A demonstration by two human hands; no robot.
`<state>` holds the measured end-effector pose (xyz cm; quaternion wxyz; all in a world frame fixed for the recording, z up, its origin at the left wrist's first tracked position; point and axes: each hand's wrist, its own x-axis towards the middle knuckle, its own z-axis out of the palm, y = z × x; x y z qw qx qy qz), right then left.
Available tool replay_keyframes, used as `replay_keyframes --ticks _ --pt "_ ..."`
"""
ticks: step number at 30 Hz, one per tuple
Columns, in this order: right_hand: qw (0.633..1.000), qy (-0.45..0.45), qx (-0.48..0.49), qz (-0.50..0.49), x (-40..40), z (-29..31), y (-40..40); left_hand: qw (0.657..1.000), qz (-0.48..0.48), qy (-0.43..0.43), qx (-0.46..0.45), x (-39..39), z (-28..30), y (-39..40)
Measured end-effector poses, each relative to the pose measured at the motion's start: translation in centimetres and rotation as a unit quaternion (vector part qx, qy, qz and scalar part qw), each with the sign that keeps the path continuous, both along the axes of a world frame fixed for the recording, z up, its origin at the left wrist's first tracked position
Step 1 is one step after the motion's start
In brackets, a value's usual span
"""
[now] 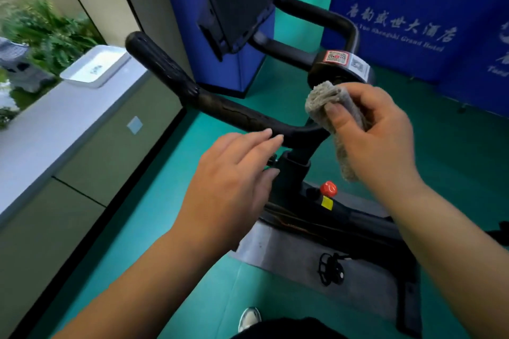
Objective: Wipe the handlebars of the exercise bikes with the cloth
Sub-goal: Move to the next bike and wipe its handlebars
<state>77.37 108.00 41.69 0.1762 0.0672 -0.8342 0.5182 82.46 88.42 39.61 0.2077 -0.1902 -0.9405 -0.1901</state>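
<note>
At frame centre, your right hand [377, 129] pinches the grey cloth [334, 118] beside the handlebar [225, 110]; your left hand [231, 187] hovers, fingers straight.

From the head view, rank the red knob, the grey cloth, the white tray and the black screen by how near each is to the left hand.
Measured from the left hand:
1. Grey cloth, just to its right, held by the right hand.
2. Red knob, lower right on the bike frame; nearly as close as the cloth, so hard to separate.
3. Black screen, up ahead above the handlebar.
4. White tray, far left on the counter.
</note>
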Motion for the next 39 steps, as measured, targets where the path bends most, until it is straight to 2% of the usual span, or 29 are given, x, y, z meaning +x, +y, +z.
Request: replay_keyframes --ticks 7,12,18,24,29,34,39 --pt "0.993 -0.014 -0.027 0.118 -2.8 2.0 -4.3 0.985 0.158 0.037 0.065 -1.7 2.6 -4.8" --pt "0.979 0.001 -0.002 0.203 -6.8 3.6 -5.5 0.943 0.272 0.027 0.191 -3.8 4.3 -5.6" --pt "0.947 0.001 0.037 0.319 -11.2 4.6 -7.0 0.899 0.373 0.022 0.227 -5.9 4.8 -5.5" --pt "0.920 0.049 0.077 0.380 -12.1 4.9 -10.1 0.877 0.414 0.000 0.243 -6.3 5.2 -5.6" --pt "0.903 0.150 0.121 0.384 -12.4 4.8 -14.0 0.880 0.425 -0.014 0.211 -6.3 5.7 -5.9" --pt "0.905 0.183 0.127 0.362 -13.4 4.7 -18.3 0.881 0.420 -0.021 0.217 -6.6 5.7 -6.8" --pt "0.904 0.190 0.154 0.350 -12.4 2.6 -15.9 0.886 0.413 -0.057 0.203 -6.6 5.3 -8.1"
